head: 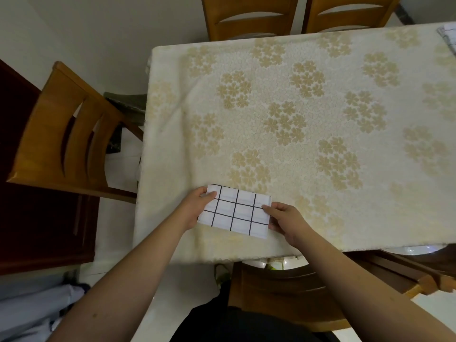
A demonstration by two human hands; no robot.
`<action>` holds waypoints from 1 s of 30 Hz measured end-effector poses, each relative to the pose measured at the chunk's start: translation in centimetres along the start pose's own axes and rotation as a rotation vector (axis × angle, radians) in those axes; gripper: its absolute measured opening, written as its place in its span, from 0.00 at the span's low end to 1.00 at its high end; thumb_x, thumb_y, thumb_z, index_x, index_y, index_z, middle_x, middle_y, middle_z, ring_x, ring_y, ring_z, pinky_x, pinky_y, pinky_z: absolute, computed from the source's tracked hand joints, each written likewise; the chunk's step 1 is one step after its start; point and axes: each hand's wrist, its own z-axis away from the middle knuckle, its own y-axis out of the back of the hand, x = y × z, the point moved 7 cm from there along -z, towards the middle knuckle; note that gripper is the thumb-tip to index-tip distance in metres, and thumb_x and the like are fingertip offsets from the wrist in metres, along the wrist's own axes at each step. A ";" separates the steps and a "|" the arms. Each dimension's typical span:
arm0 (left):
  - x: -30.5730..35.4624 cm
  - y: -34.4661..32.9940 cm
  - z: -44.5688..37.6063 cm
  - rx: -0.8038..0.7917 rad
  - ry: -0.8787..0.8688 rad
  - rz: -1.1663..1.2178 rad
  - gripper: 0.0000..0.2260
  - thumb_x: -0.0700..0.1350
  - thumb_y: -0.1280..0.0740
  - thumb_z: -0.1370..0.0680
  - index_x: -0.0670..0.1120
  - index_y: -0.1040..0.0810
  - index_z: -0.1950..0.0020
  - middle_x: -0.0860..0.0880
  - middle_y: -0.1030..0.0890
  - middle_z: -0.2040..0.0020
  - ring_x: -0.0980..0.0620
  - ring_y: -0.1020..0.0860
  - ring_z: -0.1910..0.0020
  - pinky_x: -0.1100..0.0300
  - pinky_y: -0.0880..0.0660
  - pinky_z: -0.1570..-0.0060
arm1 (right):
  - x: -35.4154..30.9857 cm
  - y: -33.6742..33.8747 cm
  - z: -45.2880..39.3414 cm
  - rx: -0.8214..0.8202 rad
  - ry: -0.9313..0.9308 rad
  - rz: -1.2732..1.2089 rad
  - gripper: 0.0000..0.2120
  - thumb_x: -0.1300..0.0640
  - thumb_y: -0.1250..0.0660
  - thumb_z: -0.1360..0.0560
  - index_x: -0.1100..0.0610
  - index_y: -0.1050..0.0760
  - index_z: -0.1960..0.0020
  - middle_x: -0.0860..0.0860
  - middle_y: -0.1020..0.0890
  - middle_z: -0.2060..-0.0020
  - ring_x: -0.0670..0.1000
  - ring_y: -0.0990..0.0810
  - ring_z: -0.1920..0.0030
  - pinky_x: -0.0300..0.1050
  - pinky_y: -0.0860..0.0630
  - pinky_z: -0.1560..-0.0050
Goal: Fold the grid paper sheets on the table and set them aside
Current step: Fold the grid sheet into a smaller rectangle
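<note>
A folded white grid paper sheet (235,210) with black lines lies near the table's front edge. My left hand (196,208) grips its left side, thumb on top of the upper left corner. On the sheet's right edge my right hand (287,219) pinches it, thumb on top and fingers underneath. More grid paper (448,38) shows at the far right corner of the table, cut off by the frame edge.
The table (296,107) wears a cream cloth with beige flower print. Wooden chairs stand at the left (71,134), at the back (249,18), and in front of me (283,292). A dark cabinet (37,230) sits at the left.
</note>
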 end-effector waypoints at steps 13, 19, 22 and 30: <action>0.5 -0.2 4.4 -0.179 -0.006 -0.062 0.14 0.41 0.33 0.21 0.45 0.23 0.36 0.46 0.16 0.44 0.47 0.18 0.46 0.49 0.21 0.48 | -0.9 0.6 4.5 -0.049 0.004 -0.033 0.09 0.59 0.30 0.24 0.63 0.19 0.47 0.58 0.14 0.53 0.53 0.15 0.54 0.41 0.19 0.59; 1.8 -0.4 5.6 -0.198 -0.049 -0.077 0.12 0.43 0.33 0.21 0.43 0.23 0.39 0.45 0.16 0.47 0.47 0.17 0.50 0.54 0.20 0.56 | -1.3 1.2 6.2 -0.054 -0.040 -0.054 0.11 0.60 0.30 0.25 0.64 0.20 0.45 0.58 0.14 0.53 0.52 0.15 0.55 0.43 0.17 0.54; 2.5 -0.8 6.0 -0.202 -0.079 -0.117 0.10 0.44 0.34 0.20 0.43 0.23 0.40 0.45 0.16 0.47 0.48 0.17 0.51 0.56 0.21 0.60 | -1.2 1.6 7.1 -0.021 -0.007 -0.078 0.11 0.59 0.30 0.25 0.64 0.20 0.45 0.59 0.15 0.52 0.53 0.15 0.55 0.43 0.17 0.55; 2.6 -3.9 7.0 -0.269 -0.092 -0.215 0.09 0.45 0.36 0.19 0.44 0.23 0.41 0.44 0.16 0.46 0.46 0.18 0.48 0.49 0.21 0.48 | 0.4 3.9 10.9 0.107 0.113 -0.183 0.08 0.59 0.34 0.22 0.62 0.20 0.47 0.56 0.14 0.52 0.55 0.15 0.52 0.43 0.20 0.55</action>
